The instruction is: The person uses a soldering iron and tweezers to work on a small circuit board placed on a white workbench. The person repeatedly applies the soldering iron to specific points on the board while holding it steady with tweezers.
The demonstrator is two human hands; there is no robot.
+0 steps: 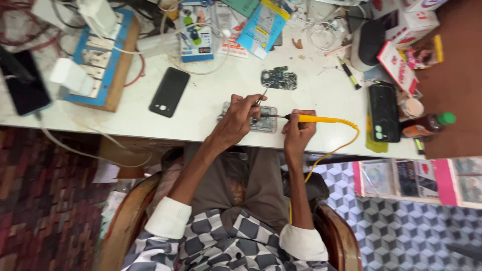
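Observation:
My left hand (235, 122) is closed on thin metal tweezers (261, 96), and its fingers rest over an opened phone frame (266, 124) lying near the front edge of the white table (211, 125). My right hand (298, 132) grips a yellow-handled soldering iron (319, 119). The iron's dark tip points left onto the frame, just beside the tweezers. Its yellow cord (331, 150) drops off the table edge. A loose dark circuit board (279, 78) lies a little farther back on the table.
A black phone (169, 92) lies face down to the left. A blue and wood socket board (103, 57) with white chargers stands at the back left. Another black phone (384, 111), a green-capped bottle (429, 124), boxes and packets crowd the right and back.

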